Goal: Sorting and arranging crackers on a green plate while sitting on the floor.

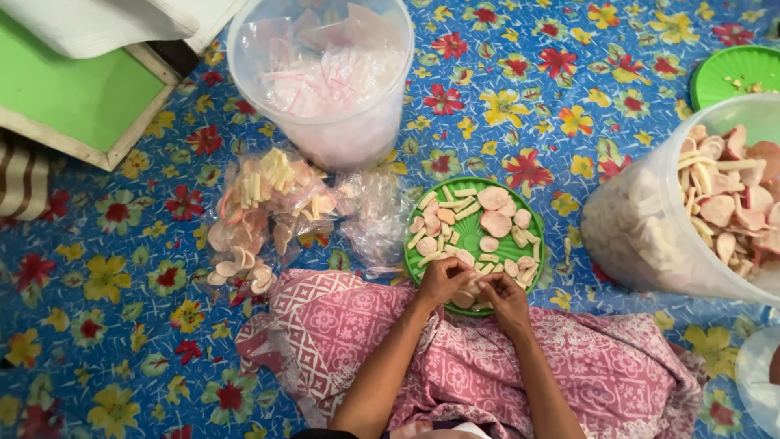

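A round green plate (470, 236) lies on the floor in front of my lap, covered with pale round crackers (493, 197) and thin cracker sticks. My left hand (443, 280) rests on the plate's near edge, fingers curled over some pieces. My right hand (504, 294) is beside it at the same edge, fingers bent around small pieces; what exactly each hand pinches is hidden. To the left lie several filled clear bags of crackers (258, 215).
A clear tub of empty plastic bags (325, 73) stands behind the plate. A large clear tub of crackers (699, 203) is at the right, a green lid (735, 73) behind it. A green-topped board (73, 97) lies top left. Pink patterned cloth (455, 358) covers my lap.
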